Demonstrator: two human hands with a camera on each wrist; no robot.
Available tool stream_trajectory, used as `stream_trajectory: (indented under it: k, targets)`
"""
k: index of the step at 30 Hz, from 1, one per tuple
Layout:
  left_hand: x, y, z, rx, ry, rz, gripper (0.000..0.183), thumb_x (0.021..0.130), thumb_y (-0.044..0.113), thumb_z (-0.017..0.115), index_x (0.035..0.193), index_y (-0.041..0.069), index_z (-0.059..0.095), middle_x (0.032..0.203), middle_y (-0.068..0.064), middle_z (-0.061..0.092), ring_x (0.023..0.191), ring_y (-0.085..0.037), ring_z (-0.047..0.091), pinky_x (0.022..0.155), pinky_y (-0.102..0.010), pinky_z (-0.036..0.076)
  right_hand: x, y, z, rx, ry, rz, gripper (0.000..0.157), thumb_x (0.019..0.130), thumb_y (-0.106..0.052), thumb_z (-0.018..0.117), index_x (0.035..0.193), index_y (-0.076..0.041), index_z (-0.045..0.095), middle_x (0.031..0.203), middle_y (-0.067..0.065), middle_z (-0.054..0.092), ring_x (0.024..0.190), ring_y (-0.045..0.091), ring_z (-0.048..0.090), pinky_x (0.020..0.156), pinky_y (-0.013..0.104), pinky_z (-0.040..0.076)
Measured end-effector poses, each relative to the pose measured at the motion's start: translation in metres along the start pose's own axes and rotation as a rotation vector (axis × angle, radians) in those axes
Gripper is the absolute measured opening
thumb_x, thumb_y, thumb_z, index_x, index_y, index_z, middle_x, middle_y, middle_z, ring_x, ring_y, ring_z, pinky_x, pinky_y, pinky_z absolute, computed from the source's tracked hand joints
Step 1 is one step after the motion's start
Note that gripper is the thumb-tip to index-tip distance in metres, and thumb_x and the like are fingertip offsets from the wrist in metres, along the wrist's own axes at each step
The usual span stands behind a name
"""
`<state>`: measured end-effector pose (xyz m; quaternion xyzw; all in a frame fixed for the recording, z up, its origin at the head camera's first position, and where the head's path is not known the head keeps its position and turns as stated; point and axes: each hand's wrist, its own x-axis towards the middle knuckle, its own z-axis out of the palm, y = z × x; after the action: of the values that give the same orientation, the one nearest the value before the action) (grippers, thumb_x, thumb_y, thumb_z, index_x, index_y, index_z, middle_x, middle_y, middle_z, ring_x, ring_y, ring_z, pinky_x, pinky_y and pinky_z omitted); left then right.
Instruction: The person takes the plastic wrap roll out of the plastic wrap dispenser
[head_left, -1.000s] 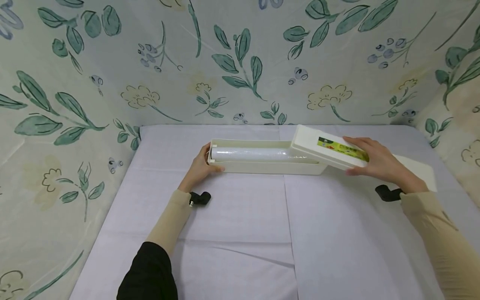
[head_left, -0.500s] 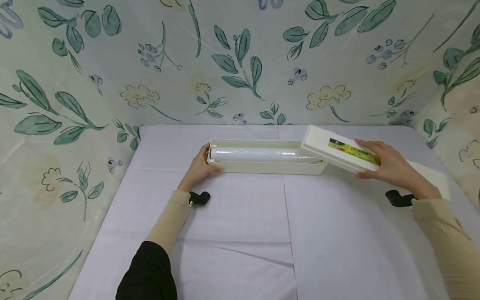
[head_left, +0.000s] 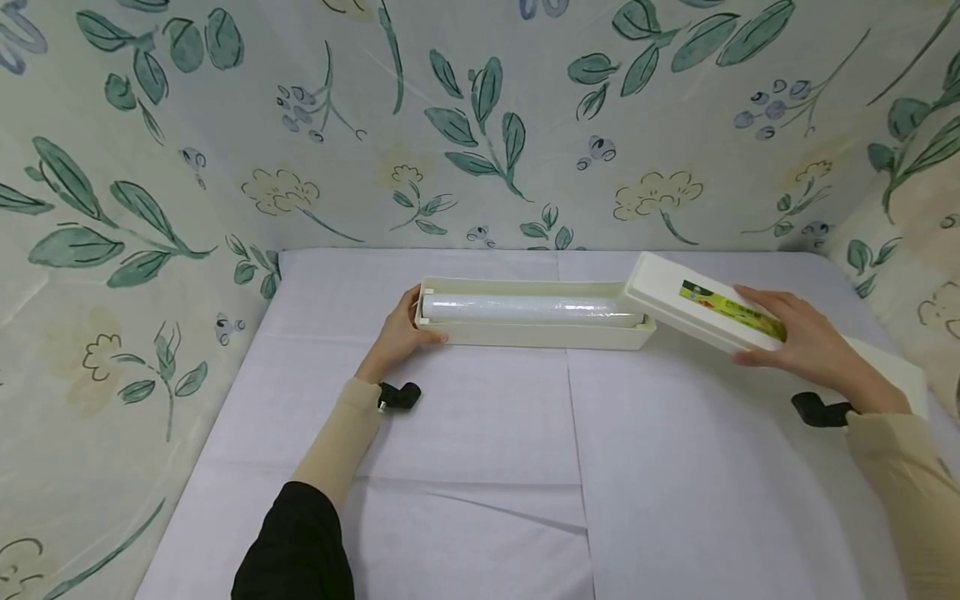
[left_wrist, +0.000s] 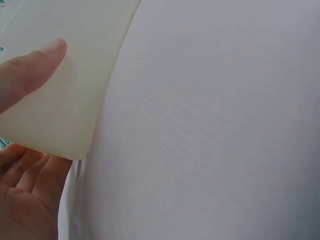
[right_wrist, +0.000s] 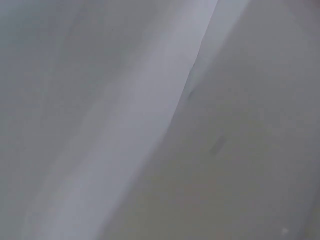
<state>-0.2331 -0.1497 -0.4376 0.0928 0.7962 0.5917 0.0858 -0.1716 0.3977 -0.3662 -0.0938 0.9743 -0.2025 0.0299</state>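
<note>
A long off-white cling film box point(head_left: 525, 336) lies crosswise on the table with its top off, and a shiny roll of cling film point(head_left: 517, 308) shows inside. My left hand point(head_left: 397, 337) grips the box's left end; in the left wrist view the thumb point(left_wrist: 37, 70) lies on the front wall of the box point(left_wrist: 85, 95) and the fingers are at its end. My right hand point(head_left: 806, 342) holds the long white lid point(head_left: 675, 287), which has a yellow-green label point(head_left: 731, 312). The lid slants down to the right, its left tip at the box's right end. The right wrist view is blurred.
A white cloth point(head_left: 465, 533) with creases covers the table. Behind and at the sides hangs a leaf-patterned curtain point(head_left: 480, 167). Black wrist-camera mounts point(head_left: 401, 397) stick out from both wrists.
My right hand has moved right and slightly toward me with the lid, uncovering more of the roll's right end. The left hand and the box have stayed in place.
</note>
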Motion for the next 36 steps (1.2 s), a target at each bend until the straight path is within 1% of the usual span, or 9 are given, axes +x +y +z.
stream_trajectory:
  k: [3,5,8,12,14,19,26,31,36]
  targets:
    - [-0.006,0.013,0.001,0.015,-0.002,0.0,0.099,0.073,-0.006,0.079,0.15,-0.002,0.016,0.15,-0.023,0.026,0.137,-0.036,0.029,0.107,-0.044,0.031,-0.004,0.005,-0.001,0.002,0.005,0.011,0.109,0.072,-0.033,0.084,0.155,-0.017,0.015,0.144,0.034,0.022,0.122,0.057,0.023,0.083,0.07,0.023]
    - [-0.008,0.016,0.001,0.024,-0.001,-0.002,0.098,0.074,-0.006,0.078,0.149,-0.003,0.016,0.15,-0.023,0.027,0.137,-0.036,0.029,0.107,-0.044,0.031,-0.007,0.009,-0.002,0.001,0.009,0.022,0.11,0.071,-0.033,0.084,0.155,-0.016,0.014,0.144,0.035,0.021,0.122,0.057,0.022,0.082,0.071,0.023]
    - [-0.003,0.007,0.001,0.02,0.003,-0.008,0.099,0.074,-0.004,0.079,0.15,0.0,0.016,0.151,-0.021,0.026,0.137,-0.034,0.029,0.108,-0.043,0.031,-0.011,0.014,-0.003,-0.005,0.013,0.037,0.11,0.072,-0.033,0.084,0.155,-0.014,0.014,0.144,0.036,0.02,0.121,0.058,0.022,0.082,0.071,0.022]
    - [0.007,-0.013,-0.001,0.007,0.015,-0.011,0.104,0.071,0.0,0.083,0.151,0.007,0.018,0.152,-0.014,0.028,0.138,-0.029,0.029,0.108,-0.04,0.031,-0.015,0.019,-0.004,-0.02,0.018,0.05,0.111,0.071,-0.034,0.083,0.154,-0.013,0.013,0.143,0.038,0.019,0.119,0.059,0.022,0.081,0.071,0.023]
    - [0.008,-0.017,-0.001,0.01,0.023,-0.004,0.104,0.07,0.0,0.084,0.151,0.008,0.019,0.151,-0.014,0.029,0.137,-0.029,0.03,0.108,-0.04,0.031,-0.016,0.021,-0.005,-0.028,0.019,0.056,0.111,0.072,-0.035,0.083,0.154,-0.013,0.012,0.143,0.039,0.019,0.119,0.059,0.022,0.081,0.07,0.023]
    - [0.008,-0.019,0.0,0.01,0.029,0.01,0.104,0.069,0.001,0.084,0.151,0.007,0.02,0.151,-0.014,0.03,0.137,-0.029,0.031,0.108,-0.04,0.031,-0.018,0.024,-0.007,-0.03,0.017,0.064,0.112,0.072,-0.034,0.083,0.154,-0.013,0.011,0.142,0.039,0.019,0.119,0.06,0.022,0.081,0.071,0.023]
    - [0.008,-0.021,0.0,-0.014,0.028,0.003,0.104,0.068,0.003,0.085,0.15,0.011,0.022,0.149,-0.011,0.034,0.133,-0.026,0.037,0.106,-0.04,0.033,-0.023,0.028,-0.008,-0.019,0.021,0.061,0.111,0.073,-0.034,0.082,0.155,-0.015,0.01,0.142,0.039,0.02,0.119,0.061,0.022,0.082,0.071,0.021]
    - [0.008,-0.02,-0.001,-0.027,0.016,-0.004,0.106,0.069,0.004,0.085,0.151,0.012,0.02,0.151,-0.01,0.031,0.136,-0.025,0.033,0.107,-0.041,0.031,-0.026,0.037,-0.005,-0.03,0.039,0.084,0.112,0.073,-0.035,0.082,0.154,-0.012,0.009,0.143,0.04,0.018,0.117,0.06,0.022,0.079,0.07,0.023]
    - [0.007,-0.019,-0.001,-0.006,0.024,-0.01,0.106,0.069,0.004,0.085,0.151,0.012,0.02,0.151,-0.01,0.032,0.136,-0.025,0.033,0.107,-0.039,0.031,-0.032,0.044,-0.003,-0.046,0.056,0.121,0.113,0.073,-0.037,0.082,0.154,-0.009,0.007,0.144,0.041,0.013,0.114,0.06,0.023,0.076,0.069,0.025]
